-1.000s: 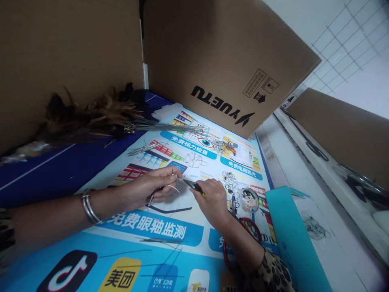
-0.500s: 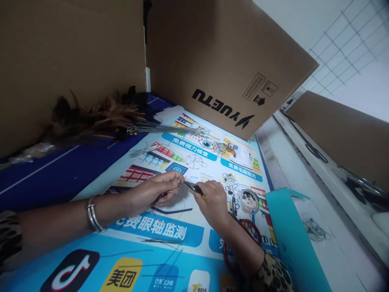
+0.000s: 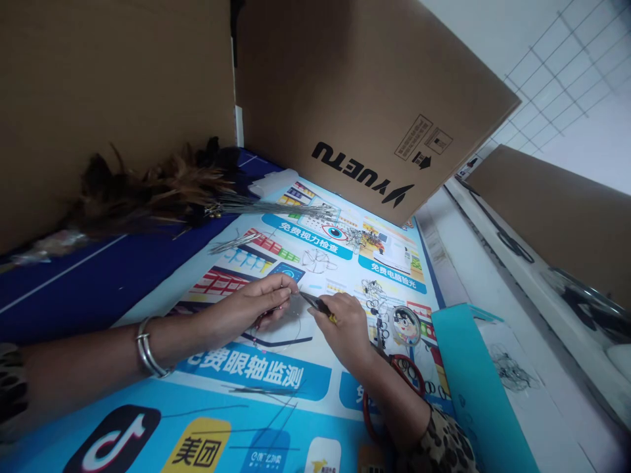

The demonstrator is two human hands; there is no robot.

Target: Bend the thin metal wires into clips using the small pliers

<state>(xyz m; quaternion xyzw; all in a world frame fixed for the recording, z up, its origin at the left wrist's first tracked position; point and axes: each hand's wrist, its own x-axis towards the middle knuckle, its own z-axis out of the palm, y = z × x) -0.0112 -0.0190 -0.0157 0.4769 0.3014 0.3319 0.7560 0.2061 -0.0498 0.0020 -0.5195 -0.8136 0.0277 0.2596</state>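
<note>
Thumb and fingers of my left hand pinch a thin wire that curves down in a faint loop below the fingers. My right hand is wrapped round pliers with yellow-and-black handles. Their narrow jaws point left and end close to my left fingertips; whether they grip the wire is too small to tell. Red-handled scissors lie partly under my right forearm. Near my right wrist are small dark rings and a round clear-topped container or roll.
Long straight wires lie at the back beside brown feathers. A bent wire piece and loose wires rest on the printed sheet. A large cardboard box stands behind, a turquoise box at right.
The plier tips have drawn slightly away from my left fingertips, and the wire loop hangs less clearly. Both hands stay almost in place.
</note>
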